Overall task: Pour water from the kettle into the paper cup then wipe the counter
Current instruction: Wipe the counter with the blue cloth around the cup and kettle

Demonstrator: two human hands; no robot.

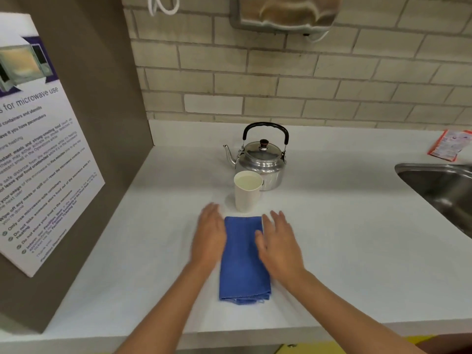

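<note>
On the brown side panel at the left hangs a white notice (38, 149) with a picture of a microwave at its top and a heading that ends "for microwave use"; lower lines can be partly read, among them "leave your food unattended" and "Only use microwave-safe containers" (the rest is too small or cut off by the edge). A red and white packet (449, 145) lies at the far right of the counter (357, 226), its print too blurred to read. The left hand (209, 235) lies flat and open, fingers together, palm down on the counter along the left edge of the folded blue cloth (244, 259). The right hand (279, 245) is open too, fingers slightly spread, palm down over the cloth's right side; whether it presses on the cloth cannot be told. Neither hand grips anything. The paper cup (247, 191) stands upright just beyond the cloth, with liquid in it, and the metal kettle (263, 159) stands just behind it, lid on, black handle upright, spout to the left. A steel sink (439, 185) is at the right edge.
</note>
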